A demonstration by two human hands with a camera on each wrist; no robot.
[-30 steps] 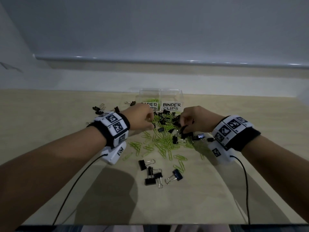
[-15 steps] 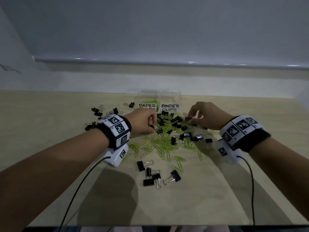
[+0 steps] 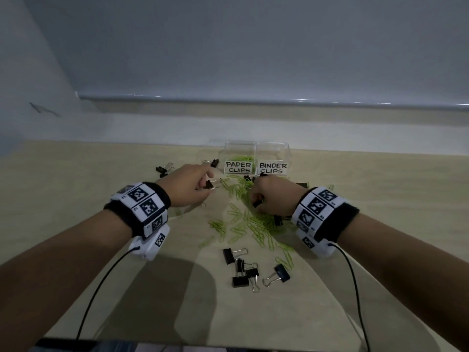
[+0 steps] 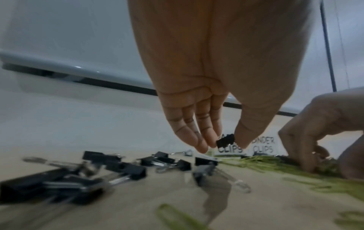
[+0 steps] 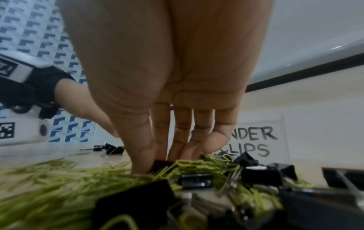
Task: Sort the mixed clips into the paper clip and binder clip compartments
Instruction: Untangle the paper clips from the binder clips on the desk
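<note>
The left hand [image 3: 189, 185] pinches a black binder clip [image 3: 210, 184] above the surface, the binder clip compartment [image 3: 273, 158] lying ahead to its right, while the right hand [image 3: 272, 196], nearer that compartment, apparently grips another binder clip [image 5: 161, 165] in the pile.

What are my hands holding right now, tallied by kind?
Black binder clips: 2, one pinched by the left hand, one by the right hand at the pile
Green paper clips: 0 held
Total: 2
</note>
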